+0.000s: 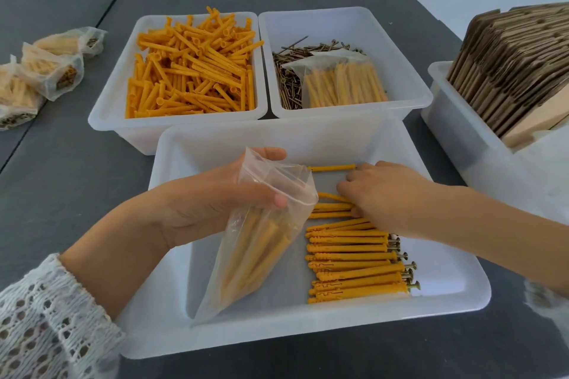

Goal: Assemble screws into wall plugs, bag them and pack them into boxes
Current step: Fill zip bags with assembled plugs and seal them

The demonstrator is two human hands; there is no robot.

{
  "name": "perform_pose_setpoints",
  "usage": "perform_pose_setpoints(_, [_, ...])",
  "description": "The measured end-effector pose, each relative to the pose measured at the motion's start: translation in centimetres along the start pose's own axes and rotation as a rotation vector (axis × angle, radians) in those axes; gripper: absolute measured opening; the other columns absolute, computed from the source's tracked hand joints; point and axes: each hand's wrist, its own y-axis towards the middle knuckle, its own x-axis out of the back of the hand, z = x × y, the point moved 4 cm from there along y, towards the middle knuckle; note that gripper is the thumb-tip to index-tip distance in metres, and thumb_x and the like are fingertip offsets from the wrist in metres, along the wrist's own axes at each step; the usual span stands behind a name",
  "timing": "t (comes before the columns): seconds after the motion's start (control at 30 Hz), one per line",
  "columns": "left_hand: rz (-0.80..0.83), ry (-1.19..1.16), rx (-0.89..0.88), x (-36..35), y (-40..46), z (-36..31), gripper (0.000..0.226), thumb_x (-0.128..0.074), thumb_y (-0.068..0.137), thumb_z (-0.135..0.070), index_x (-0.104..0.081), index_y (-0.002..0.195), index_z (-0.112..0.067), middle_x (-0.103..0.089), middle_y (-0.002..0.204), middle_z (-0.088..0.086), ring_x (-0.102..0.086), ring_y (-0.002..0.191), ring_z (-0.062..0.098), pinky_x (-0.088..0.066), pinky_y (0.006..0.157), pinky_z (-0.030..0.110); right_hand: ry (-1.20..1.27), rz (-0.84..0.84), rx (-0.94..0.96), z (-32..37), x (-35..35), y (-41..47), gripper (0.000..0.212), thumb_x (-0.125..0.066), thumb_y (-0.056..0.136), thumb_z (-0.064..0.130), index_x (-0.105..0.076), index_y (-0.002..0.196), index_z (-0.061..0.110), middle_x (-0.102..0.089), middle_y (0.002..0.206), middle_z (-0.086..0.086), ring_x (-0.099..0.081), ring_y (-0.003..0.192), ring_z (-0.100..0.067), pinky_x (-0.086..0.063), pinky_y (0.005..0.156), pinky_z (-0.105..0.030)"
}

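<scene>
Head view: left hand [215, 203] pinches crinkly clear bag [261, 243]; right hand [385, 194] grips ribbed orange plugs [348, 258].

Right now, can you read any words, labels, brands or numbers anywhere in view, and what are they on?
None: no readable text stands anywhere in this view.
Orange plastic wall plugs in the near white plastic tray: moulded line patterns only, no letters.
Clear plastic bag in the left hand: faint marks, too blurred to read.
Flat brown cardboard boxes: no print visible.
Filled bags at left: too blurred.
</scene>
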Motion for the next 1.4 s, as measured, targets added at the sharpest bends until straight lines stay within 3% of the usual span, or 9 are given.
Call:
perform_pose_setpoints(0.17, [-0.007,-0.007,0.001,0.1,0.0,0.0,0.070,-0.072,0.065,-0.010,-0.049,0.128,-0.030,-0.072,0.116,0.003,-0.071,0.099,0.016,-0.057,0.075,0.024,0.030,0.048,-0.001,-0.2,-0.3,0.3,0.003,-0.043,0.104,0.026,-0.043,0.106,0.025,-0.050,0.087,0.003,-0.050,0.079,-0.019,-0.042,0.069,-0.031])
perform_pose_setpoints(0.4, [-0.008,-0.010,0.002,0.2,0.1,0.0,0.083,-0.083,0.052,-0.018,-0.050,0.127,-0.030,-0.074,0.111,0.000,-0.072,0.096,0.014,-0.057,0.073,0.024,0.057,-0.092,-0.077,-3.7,4.6,-1.4,0.027,-0.046,0.097,0.008,-0.033,0.098,0.031,-0.044,0.072,0.004,-0.052,0.061,-0.012,-0.047,0.054,-0.029])
perform_pose_setpoints(0.57, [-0.010,0.004,0.014,0.2,0.2,0.2,0.086,-0.083,0.050,-0.022,-0.050,0.128,-0.030,-0.073,0.111,0.001,-0.071,0.098,0.015,-0.057,0.076,0.026,0.100,-0.308,-0.010,-6.2,10.5,-2.4,0.016,-0.046,0.098,0.012,-0.058,0.090,0.020,-0.053,0.068,-0.004,-0.050,0.061,-0.019,-0.043,0.061,-0.036])
perform_pose_setpoints(0.73, [0.060,0.048,0.012,-0.5,0.1,-0.4,0.090,-0.080,0.060,-0.016,-0.042,0.142,-0.015,-0.066,0.121,0.009,-0.064,0.109,0.022,-0.052,0.091,0.035,0.213,-0.170,0.267,0.9,11.2,-0.6,0.018,-0.047,0.100,0.016,-0.064,0.098,0.023,-0.062,0.087,-0.001,-0.054,0.076,-0.020,-0.040,0.066,-0.033])
perform_pose_setpoints(0.9, [0.177,0.097,-0.077,-1.5,-0.3,-1.1,0.051,-0.060,0.079,0.003,-0.056,0.127,-0.016,-0.066,0.109,0.000,-0.062,0.103,0.011,-0.052,0.087,0.025,0.686,-0.171,0.430,3.3,11.4,-0.8,0.024,-0.052,0.092,0.010,-0.068,0.103,0.024,-0.068,0.092,0.012,-0.063,0.086,-0.005,-0.050,0.077,-0.022])
perform_pose_setpoints(1.0, [0.112,0.043,-0.032,-0.8,0.0,-0.6,0.068,-0.074,0.069,-0.003,-0.049,0.129,-0.021,-0.070,0.107,-0.001,-0.067,0.098,0.012,-0.055,0.079,0.025,0.939,-0.261,0.340,0.6,11.0,-0.6,0.027,-0.048,0.093,0.002,-0.068,0.093,0.021,-0.069,0.087,0.012,-0.068,0.088,-0.005,-0.055,0.082,-0.028])
perform_pose_setpoints(1.1, [0.051,0.003,0.005,0.0,0.1,0.1,0.084,-0.082,0.053,-0.020,-0.046,0.128,-0.033,-0.072,0.115,-0.001,-0.069,0.106,0.015,-0.056,0.081,0.026,0.731,-0.287,0.167,-1.8,8.4,-0.6,0.029,-0.039,0.090,0.014,-0.066,0.086,0.024,-0.068,0.082,0.007,-0.067,0.082,-0.012,-0.054,0.075,-0.032])
perform_pose_setpoints(1.23, [0.038,0.020,0.004,0.2,0.2,0.1,0.082,-0.083,0.053,-0.024,-0.048,0.125,-0.037,-0.069,0.122,0.002,-0.067,0.111,0.017,-0.055,0.083,0.026,0.251,0.185,0.064,-1.0,1.3,-0.7,0.027,-0.049,0.098,0.041,-0.051,0.122,0.029,-0.054,0.111,0.005,-0.059,0.100,-0.017,-0.050,0.084,-0.030])
perform_pose_setpoints(1.4, [0.012,0.002,-0.012,0.3,0.2,0.2,0.083,-0.082,0.052,-0.023,-0.048,0.126,-0.034,-0.070,0.120,0.003,-0.068,0.108,0.017,-0.056,0.082,0.026,0.109,0.098,0.119,0.4,-1.0,-0.9,0.019,-0.047,0.100,0.042,-0.034,0.103,0.029,-0.050,0.103,0.003,-0.054,0.097,-0.019,-0.050,0.079,-0.034])
